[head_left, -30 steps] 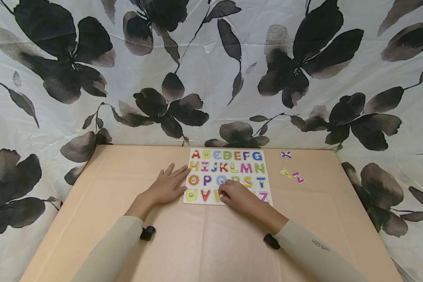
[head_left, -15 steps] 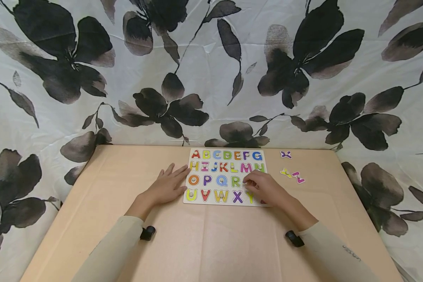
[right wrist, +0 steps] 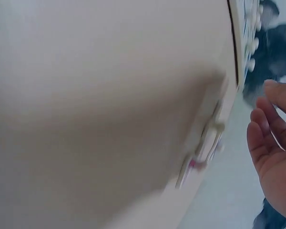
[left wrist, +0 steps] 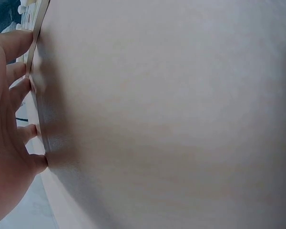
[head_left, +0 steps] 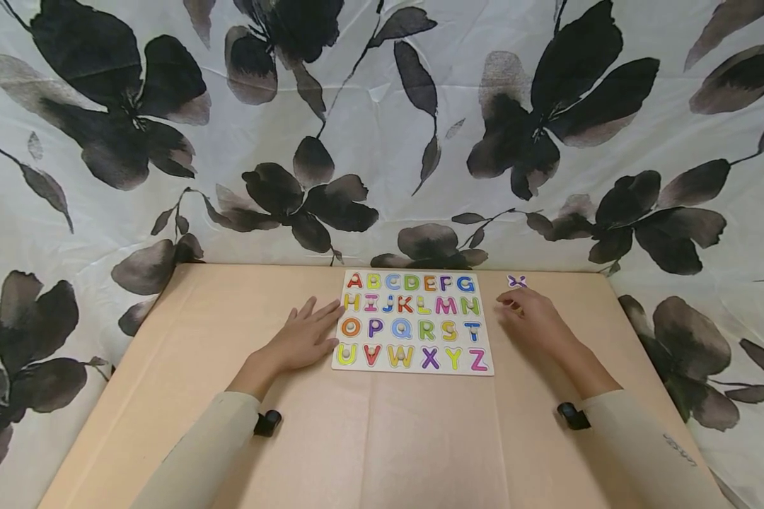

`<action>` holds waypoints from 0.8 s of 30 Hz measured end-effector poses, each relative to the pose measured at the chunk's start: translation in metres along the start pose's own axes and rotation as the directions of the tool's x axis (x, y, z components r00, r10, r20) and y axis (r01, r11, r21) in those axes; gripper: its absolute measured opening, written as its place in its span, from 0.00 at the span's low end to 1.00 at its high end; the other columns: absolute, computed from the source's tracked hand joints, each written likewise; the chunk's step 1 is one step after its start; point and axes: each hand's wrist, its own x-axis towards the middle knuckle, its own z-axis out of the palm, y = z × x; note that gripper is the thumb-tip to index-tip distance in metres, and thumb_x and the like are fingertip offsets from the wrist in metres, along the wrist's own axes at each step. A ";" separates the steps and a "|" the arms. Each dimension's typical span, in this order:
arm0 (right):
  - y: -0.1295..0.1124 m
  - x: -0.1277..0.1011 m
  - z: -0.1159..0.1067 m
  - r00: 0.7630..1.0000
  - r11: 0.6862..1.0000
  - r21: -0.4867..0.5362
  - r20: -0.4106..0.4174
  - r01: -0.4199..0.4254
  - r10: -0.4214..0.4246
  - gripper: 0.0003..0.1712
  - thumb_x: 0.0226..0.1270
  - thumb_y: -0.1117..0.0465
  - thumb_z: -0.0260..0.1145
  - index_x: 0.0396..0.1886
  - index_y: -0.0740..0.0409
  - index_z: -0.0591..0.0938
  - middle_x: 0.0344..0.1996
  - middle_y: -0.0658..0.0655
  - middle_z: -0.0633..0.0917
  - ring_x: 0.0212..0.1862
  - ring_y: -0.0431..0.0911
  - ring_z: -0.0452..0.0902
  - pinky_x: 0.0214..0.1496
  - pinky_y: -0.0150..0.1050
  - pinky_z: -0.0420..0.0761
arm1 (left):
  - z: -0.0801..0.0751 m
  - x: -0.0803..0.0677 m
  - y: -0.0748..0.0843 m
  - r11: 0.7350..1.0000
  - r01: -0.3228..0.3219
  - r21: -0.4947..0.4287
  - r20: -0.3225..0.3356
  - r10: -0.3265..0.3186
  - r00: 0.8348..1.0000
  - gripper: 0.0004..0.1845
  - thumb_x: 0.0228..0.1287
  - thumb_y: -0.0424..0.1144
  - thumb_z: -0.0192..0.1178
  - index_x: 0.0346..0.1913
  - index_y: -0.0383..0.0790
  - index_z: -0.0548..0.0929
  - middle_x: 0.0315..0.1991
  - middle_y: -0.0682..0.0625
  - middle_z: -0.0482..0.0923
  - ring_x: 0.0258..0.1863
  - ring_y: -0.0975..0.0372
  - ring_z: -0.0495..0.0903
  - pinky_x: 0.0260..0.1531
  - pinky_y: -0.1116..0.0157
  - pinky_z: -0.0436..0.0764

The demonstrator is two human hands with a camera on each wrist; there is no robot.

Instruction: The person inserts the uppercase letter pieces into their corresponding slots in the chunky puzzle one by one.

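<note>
An alphabet puzzle board [head_left: 414, 323] lies at the far middle of the tan table [head_left: 382, 438], with coloured letters in all its rows. My left hand [head_left: 305, 334] lies flat beside it, fingertips at its left edge; the left wrist view shows the straight fingers [left wrist: 12, 76] on the tabletop. My right hand [head_left: 530, 318] is right of the board, fingers relaxed and holding nothing. A loose purple X [head_left: 516, 281] lies just beyond it. The right wrist view shows the hand [right wrist: 272, 148] beside blurred loose pieces [right wrist: 206, 140], one of them pink.
A white cloth with black flowers [head_left: 382, 141] hangs behind the table and down both sides. The table's far edge runs just behind the board. Bare tabletop [head_left: 382, 438] stretches in front of the board toward me.
My right hand left the board's bottom row and moved right, past the board's edge, over where the loose yellow and pink letters lay. The left hand stayed put.
</note>
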 end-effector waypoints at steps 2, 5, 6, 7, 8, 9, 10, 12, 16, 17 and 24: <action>0.009 0.007 -0.006 1.000 1.000 -0.017 -0.013 -0.010 0.010 0.17 0.76 0.63 0.64 0.59 0.65 0.82 0.54 0.66 0.83 0.53 0.61 0.81 0.57 0.59 0.82 | 0.001 0.000 0.000 1.000 -0.001 0.000 0.001 0.001 1.000 0.37 0.75 0.55 0.54 0.83 0.52 0.58 0.84 0.53 0.53 0.83 0.38 0.42 0.75 0.29 0.46; 0.021 0.019 -0.013 1.000 0.999 -0.041 -0.023 -0.021 0.020 0.19 0.76 0.64 0.63 0.62 0.66 0.81 0.59 0.69 0.81 0.57 0.65 0.79 0.58 0.62 0.82 | 0.002 0.000 0.000 1.000 -0.001 0.005 0.006 0.001 1.000 0.37 0.76 0.55 0.54 0.83 0.52 0.58 0.84 0.54 0.52 0.83 0.38 0.42 0.75 0.30 0.46; 0.024 0.023 -0.015 0.999 0.999 -0.043 -0.021 -0.031 0.031 0.19 0.76 0.64 0.63 0.63 0.65 0.80 0.61 0.70 0.80 0.58 0.66 0.79 0.59 0.63 0.81 | 0.002 0.000 0.000 1.000 0.000 0.006 0.008 0.000 1.000 0.37 0.76 0.55 0.54 0.83 0.52 0.57 0.84 0.54 0.52 0.83 0.38 0.42 0.75 0.30 0.45; 0.026 0.027 -0.017 0.999 0.998 -0.045 -0.022 -0.041 0.040 0.20 0.77 0.64 0.62 0.64 0.65 0.80 0.62 0.70 0.79 0.60 0.67 0.77 0.61 0.64 0.79 | 0.002 0.001 0.000 1.000 0.000 0.008 0.007 0.000 1.000 0.37 0.76 0.55 0.54 0.83 0.52 0.57 0.84 0.54 0.52 0.83 0.38 0.42 0.75 0.29 0.46; 0.029 0.032 -0.018 0.999 0.998 -0.048 -0.022 -0.048 0.047 0.20 0.77 0.64 0.61 0.64 0.65 0.80 0.64 0.71 0.77 0.62 0.68 0.76 0.64 0.65 0.77 | 0.002 0.001 0.000 1.000 0.002 0.011 0.009 -0.002 1.000 0.37 0.76 0.55 0.54 0.83 0.53 0.57 0.84 0.54 0.52 0.83 0.38 0.42 0.75 0.30 0.45; 0.032 0.036 -0.019 0.998 0.997 -0.046 -0.021 -0.057 0.056 0.20 0.77 0.64 0.60 0.64 0.65 0.80 0.65 0.72 0.77 0.64 0.69 0.74 0.66 0.66 0.75 | 0.002 0.001 0.000 1.000 -0.001 0.012 0.006 0.001 1.000 0.37 0.76 0.55 0.54 0.83 0.52 0.57 0.84 0.54 0.52 0.83 0.38 0.42 0.75 0.29 0.46; 0.034 0.040 -0.019 0.998 0.997 -0.048 -0.022 -0.062 0.061 0.20 0.77 0.64 0.59 0.64 0.65 0.79 0.65 0.72 0.76 0.66 0.69 0.72 0.70 0.67 0.71 | 0.002 0.002 -0.001 1.000 0.001 0.013 0.006 -0.001 1.000 0.37 0.76 0.55 0.54 0.83 0.53 0.57 0.84 0.54 0.51 0.83 0.38 0.42 0.75 0.29 0.45; 0.040 0.047 -0.017 0.998 0.997 -0.044 -0.020 -0.067 0.066 0.20 0.76 0.66 0.58 0.64 0.67 0.79 0.65 0.73 0.76 0.68 0.70 0.70 0.72 0.67 0.68 | 0.002 0.002 -0.001 1.000 0.002 0.015 0.006 -0.002 1.000 0.37 0.76 0.55 0.53 0.83 0.54 0.56 0.84 0.54 0.51 0.83 0.38 0.42 0.75 0.29 0.45; 0.049 0.057 -0.012 0.999 0.998 -0.046 -0.006 -0.039 0.038 0.18 0.75 0.69 0.59 0.61 0.70 0.81 0.61 0.74 0.79 0.66 0.69 0.73 0.71 0.66 0.70 | 0.001 0.002 -0.001 1.000 0.001 0.018 0.007 -0.001 1.000 0.37 0.76 0.55 0.53 0.83 0.54 0.56 0.84 0.54 0.51 0.83 0.38 0.42 0.75 0.29 0.46; 0.050 0.059 -0.010 1.000 0.998 -0.049 -0.003 -0.030 0.029 0.17 0.75 0.70 0.60 0.60 0.70 0.81 0.59 0.74 0.80 0.65 0.69 0.74 0.70 0.65 0.71 | 0.001 0.002 -0.001 1.000 -0.001 0.018 0.006 0.001 1.000 0.37 0.76 0.55 0.53 0.83 0.54 0.56 0.84 0.54 0.51 0.83 0.38 0.43 0.75 0.29 0.46; 0.052 0.061 -0.004 0.999 0.997 -0.066 -0.019 -0.034 0.033 0.12 0.75 0.72 0.59 0.52 0.70 0.83 0.51 0.72 0.82 0.57 0.67 0.78 0.65 0.64 0.76 | 0.001 0.000 -0.001 1.000 -0.008 0.010 -0.006 0.008 1.000 0.37 0.76 0.54 0.54 0.83 0.52 0.57 0.84 0.53 0.53 0.83 0.38 0.43 0.75 0.29 0.47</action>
